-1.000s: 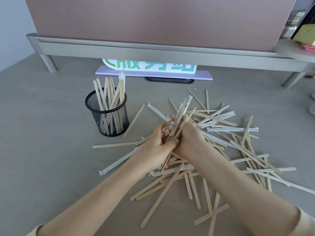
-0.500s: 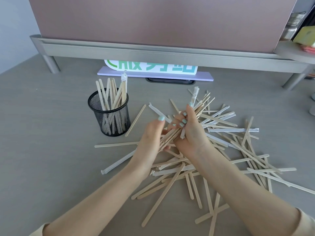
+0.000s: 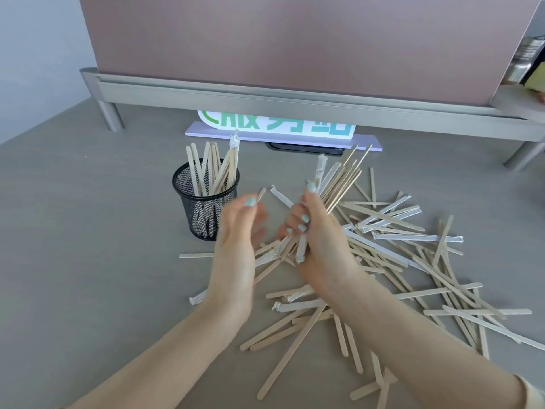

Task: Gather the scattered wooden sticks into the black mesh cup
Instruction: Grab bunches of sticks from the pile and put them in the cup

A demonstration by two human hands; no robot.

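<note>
Wooden sticks (image 3: 413, 261): scattered on table (image 3: 88, 261).
Right hand (image 3: 321, 240): clasping a bundle (image 3: 339, 181), tilted.
Left hand (image 3: 239, 240): apparently empty, blurred.
Cup (image 3: 205, 202): partly filled.

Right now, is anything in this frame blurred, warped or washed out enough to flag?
Head view: left hand is motion-smeared, fingers indistinct; right hand and its bundle of sticks stay fairly sharp; wide-angle lens tilts the metal rail; light is soft and even, no glare on the black mesh cup.
</note>
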